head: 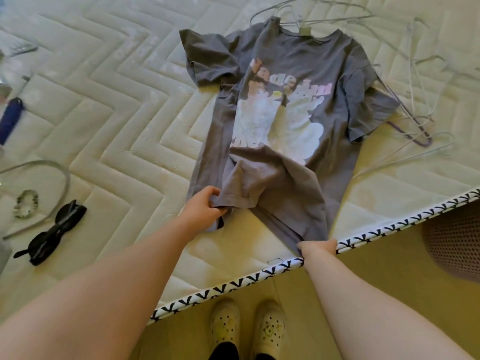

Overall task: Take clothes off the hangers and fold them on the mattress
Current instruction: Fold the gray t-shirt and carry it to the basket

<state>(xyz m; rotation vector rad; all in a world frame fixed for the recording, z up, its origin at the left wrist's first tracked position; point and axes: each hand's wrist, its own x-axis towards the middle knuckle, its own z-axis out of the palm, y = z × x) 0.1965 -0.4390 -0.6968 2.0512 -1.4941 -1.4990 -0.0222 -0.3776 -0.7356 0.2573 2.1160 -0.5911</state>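
Pinching the T-shirt (298,55) hem — left hand (205,203), right hand (318,247), each grip closed on cloth.

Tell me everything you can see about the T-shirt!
The T-shirt is grey cloth with short sleeves and a pink and white cartoon print. It lies wrinkled, print up, on the mattress, collar far from the person, hem partly flipped up. The left hand pinches the hem; the right hand grips it at the mattress edge. Wire hangers lie by its collar and one sleeve.
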